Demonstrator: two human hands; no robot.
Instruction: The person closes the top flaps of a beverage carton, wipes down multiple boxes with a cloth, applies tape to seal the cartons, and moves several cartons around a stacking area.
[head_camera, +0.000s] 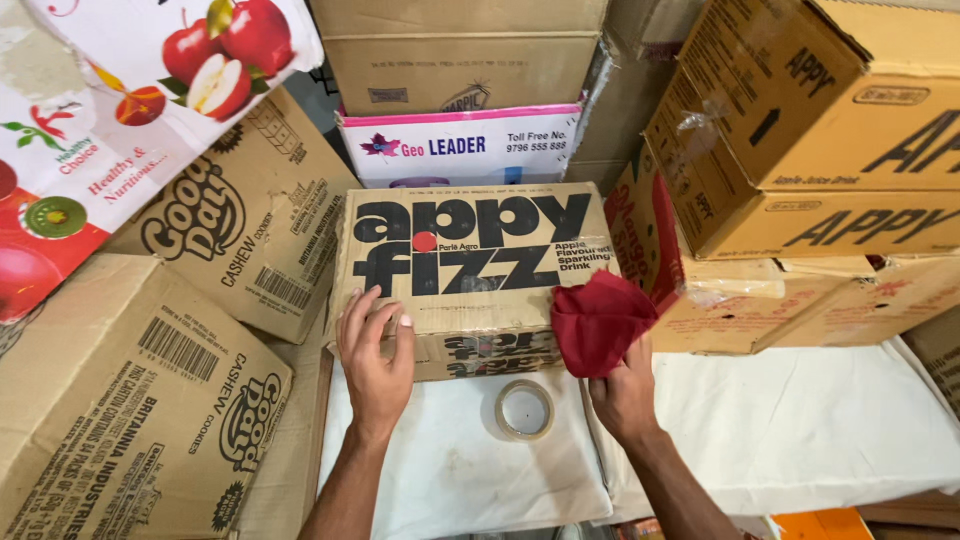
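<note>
I see the left hand (375, 350) laid flat, fingers spread, on the cardboard box (470, 265). The right hand (622, 392) pinches a red cloth (598, 320) against the box's right corner; a tape roll (525, 409) lies just below the box.

Two bare hands: left hand (375, 365) flat on the middle box, right hand (625, 395) gripping a cloth. One red cloth (598, 320), centre right. One roll of clear tape (525, 409), lower centre. One brown box with bold black lettering (470, 265) in the middle. Two biscuit cartons (130, 400) (250, 225) at left. One white fruit-printed carton (120, 110), upper left. One white sheet (800, 420) underneath. Several more brown boxes stacked at right, exact number unclear.
</note>
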